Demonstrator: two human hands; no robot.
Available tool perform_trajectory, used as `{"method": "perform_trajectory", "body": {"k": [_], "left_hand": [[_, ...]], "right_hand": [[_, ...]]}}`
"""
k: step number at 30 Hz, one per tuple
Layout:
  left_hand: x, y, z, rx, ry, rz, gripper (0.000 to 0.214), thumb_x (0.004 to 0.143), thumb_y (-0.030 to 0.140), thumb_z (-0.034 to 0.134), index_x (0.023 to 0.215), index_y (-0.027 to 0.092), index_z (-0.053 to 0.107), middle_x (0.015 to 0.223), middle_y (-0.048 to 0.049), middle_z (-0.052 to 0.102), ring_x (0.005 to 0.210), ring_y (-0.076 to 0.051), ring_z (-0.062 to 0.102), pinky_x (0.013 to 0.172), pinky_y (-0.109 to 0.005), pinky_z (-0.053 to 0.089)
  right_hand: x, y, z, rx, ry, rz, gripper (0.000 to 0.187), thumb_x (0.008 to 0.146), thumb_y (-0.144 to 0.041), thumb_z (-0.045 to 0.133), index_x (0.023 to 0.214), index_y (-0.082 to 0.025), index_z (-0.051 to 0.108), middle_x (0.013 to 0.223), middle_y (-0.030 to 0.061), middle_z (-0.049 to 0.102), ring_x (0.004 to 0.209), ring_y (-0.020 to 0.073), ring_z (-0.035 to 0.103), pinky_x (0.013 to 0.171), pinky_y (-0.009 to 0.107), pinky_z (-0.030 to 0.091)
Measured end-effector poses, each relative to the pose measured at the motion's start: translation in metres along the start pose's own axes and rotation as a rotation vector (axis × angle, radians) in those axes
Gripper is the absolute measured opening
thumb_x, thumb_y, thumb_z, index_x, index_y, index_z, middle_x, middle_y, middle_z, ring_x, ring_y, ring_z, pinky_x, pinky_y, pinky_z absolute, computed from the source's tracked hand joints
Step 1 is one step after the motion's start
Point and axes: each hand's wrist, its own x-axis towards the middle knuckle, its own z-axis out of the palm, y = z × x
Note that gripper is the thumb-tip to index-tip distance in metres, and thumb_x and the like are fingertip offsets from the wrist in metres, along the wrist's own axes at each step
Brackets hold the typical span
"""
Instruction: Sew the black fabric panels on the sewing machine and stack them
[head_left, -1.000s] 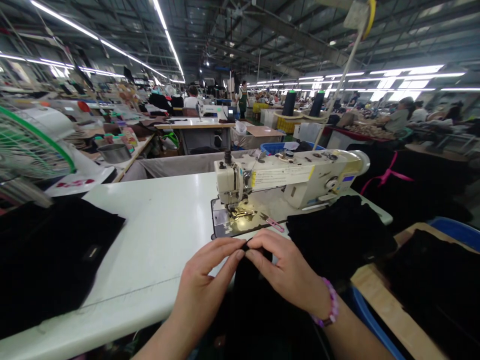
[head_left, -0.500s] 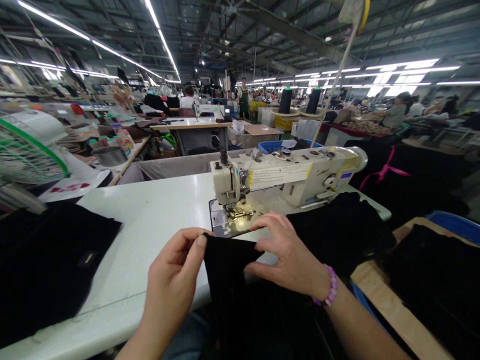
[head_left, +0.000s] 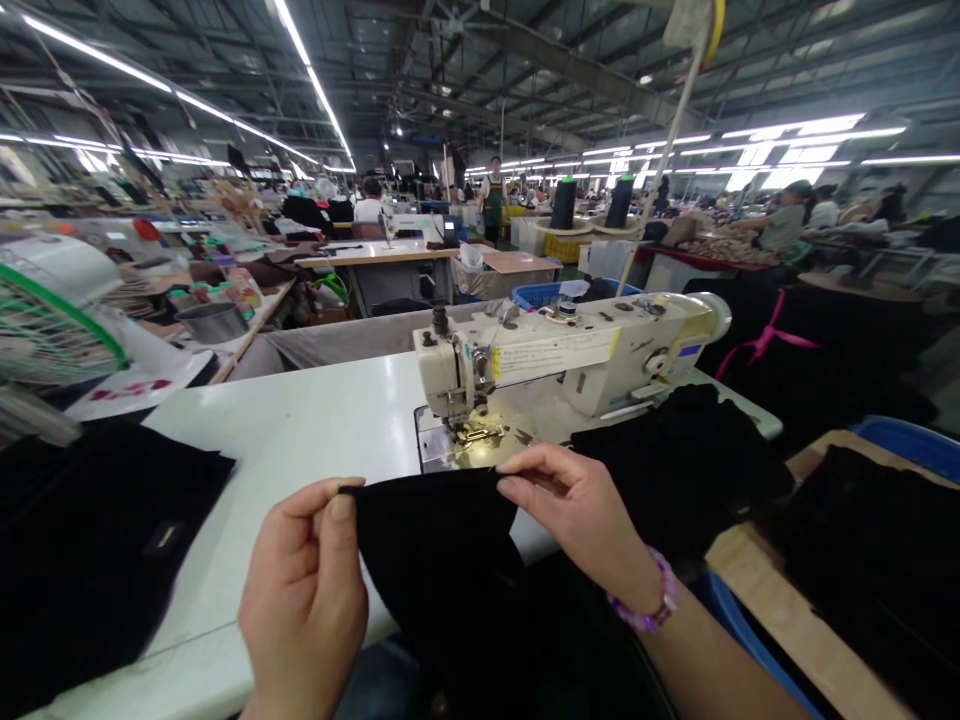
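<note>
Between my two hands a piece of black fabric (head_left: 439, 540) is stretched by its top edge, its lower part hanging over the table's front edge toward my lap. My left hand (head_left: 307, 585) pinches one corner between thumb and forefinger. At the other end of that edge, my right hand (head_left: 581, 515), with a beaded bracelet (head_left: 651, 592) at the wrist, is closed in a pinch. Just beyond the fabric stands a sewing machine (head_left: 555, 355); its needle area (head_left: 469, 430) is lit, and the cloth is short of the presser foot.
On the white table (head_left: 300, 410), black cloth with a small label (head_left: 163, 538) lies left, and more black cloth (head_left: 682, 450) lies right. A green-rimmed fan (head_left: 67, 310) stands at far left. Blue bins (head_left: 911, 445) with black fabric are at right. People work farther back.
My left hand has moved left and down with its corner. My right fingers, apart before, have closed on the other end, and the fabric's top edge is now drawn out wide.
</note>
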Motion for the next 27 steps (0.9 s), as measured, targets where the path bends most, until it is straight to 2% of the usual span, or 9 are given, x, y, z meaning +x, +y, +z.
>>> {"method": "perform_trajectory", "body": {"k": [3, 5, 9, 12, 15, 18, 21, 24, 27], "left_hand": [[0.004, -0.001, -0.006, 0.039, -0.074, -0.043, 0.030, 0.095, 0.048, 0.052, 0.104, 0.023, 0.066, 0.086, -0.0005, 0.067, 0.075, -0.018, 0.063, 0.073, -0.029, 0.050], [0.009, 0.001, -0.010, 0.105, -0.121, -0.029, 0.032, 0.093, 0.049, 0.056, 0.112, 0.025, 0.067, 0.096, -0.0019, 0.070, 0.074, -0.018, 0.063, 0.064, -0.027, 0.049], [0.018, 0.013, -0.009, 0.078, -0.249, 0.285, 0.044, 0.092, 0.038, 0.060, 0.135, 0.027, 0.058, 0.127, -0.0077, 0.066, 0.079, -0.018, 0.065, 0.063, -0.026, 0.052], [0.024, 0.025, 0.002, -0.066, -0.551, 0.538, 0.030, 0.095, 0.024, 0.051, 0.120, 0.023, 0.068, 0.114, -0.0082, 0.072, 0.091, -0.019, 0.068, 0.079, -0.028, 0.055], [0.031, 0.033, 0.015, -0.112, -0.686, 0.552, 0.024, 0.095, 0.018, 0.047, 0.100, 0.021, 0.071, 0.095, -0.0050, 0.072, 0.088, -0.017, 0.068, 0.079, -0.026, 0.054], [0.035, 0.038, 0.019, -0.095, -0.723, 0.551, 0.018, 0.095, 0.020, 0.048, 0.093, 0.020, 0.066, 0.088, -0.0025, 0.069, 0.083, -0.016, 0.065, 0.074, -0.026, 0.051], [0.038, 0.042, 0.012, -0.046, -0.693, 0.540, 0.014, 0.095, 0.021, 0.047, 0.091, 0.021, 0.061, 0.085, -0.0010, 0.065, 0.078, -0.016, 0.062, 0.071, -0.027, 0.050], [0.050, 0.044, -0.002, 0.042, -0.528, 0.515, 0.012, 0.094, 0.024, 0.047, 0.090, 0.021, 0.058, 0.084, -0.0009, 0.063, 0.077, -0.017, 0.060, 0.072, -0.029, 0.049], [0.069, 0.038, -0.008, 0.144, -0.337, 0.496, 0.013, 0.094, 0.028, 0.047, 0.092, 0.021, 0.058, 0.087, -0.0031, 0.064, 0.082, -0.020, 0.061, 0.078, -0.034, 0.049]], "right_hand": [[0.002, 0.000, 0.000, -0.075, 0.070, -0.070, 0.011, 0.083, -0.021, 0.074, 0.094, -0.021, 0.074, 0.087, 0.0009, 0.075, 0.081, 0.0160, 0.072, 0.079, 0.027, 0.059], [0.002, 0.003, 0.001, -0.197, 0.119, -0.178, 0.019, 0.085, -0.018, 0.072, 0.103, -0.022, 0.070, 0.091, 0.0013, 0.075, 0.083, 0.0162, 0.073, 0.085, 0.030, 0.058], [0.003, 0.007, 0.007, -0.433, 0.058, -0.488, 0.019, 0.092, -0.016, 0.064, 0.110, -0.021, 0.062, 0.099, 0.0052, 0.073, 0.091, 0.0186, 0.072, 0.089, 0.033, 0.056], [0.004, 0.006, 0.011, -0.512, -0.051, -0.644, 0.013, 0.097, -0.016, 0.057, 0.110, -0.019, 0.059, 0.098, 0.0073, 0.072, 0.092, 0.0204, 0.070, 0.086, 0.035, 0.056], [0.004, 0.003, 0.011, -0.544, -0.110, -0.687, 0.011, 0.099, -0.017, 0.055, 0.108, -0.019, 0.058, 0.095, 0.0072, 0.071, 0.091, 0.0213, 0.069, 0.086, 0.036, 0.055], [0.003, 0.003, 0.009, -0.500, -0.093, -0.591, 0.015, 0.097, -0.018, 0.059, 0.112, -0.020, 0.058, 0.100, 0.0065, 0.071, 0.096, 0.0205, 0.069, 0.089, 0.034, 0.054], [0.000, 0.009, 0.008, -0.330, -0.155, -0.338, 0.025, 0.096, -0.023, 0.061, 0.120, -0.022, 0.058, 0.111, 0.0049, 0.070, 0.103, 0.0187, 0.068, 0.092, 0.031, 0.052], [-0.010, 0.026, 0.011, -0.208, -0.354, -0.044, 0.016, 0.099, -0.033, 0.057, 0.107, -0.021, 0.063, 0.099, 0.0025, 0.071, 0.092, 0.0187, 0.068, 0.083, 0.029, 0.053], [-0.035, 0.053, 0.021, -0.083, -0.453, 0.234, 0.035, 0.098, -0.051, 0.052, 0.093, -0.018, 0.060, 0.082, 0.0017, 0.066, 0.070, 0.0167, 0.065, 0.064, 0.027, 0.052]]}}
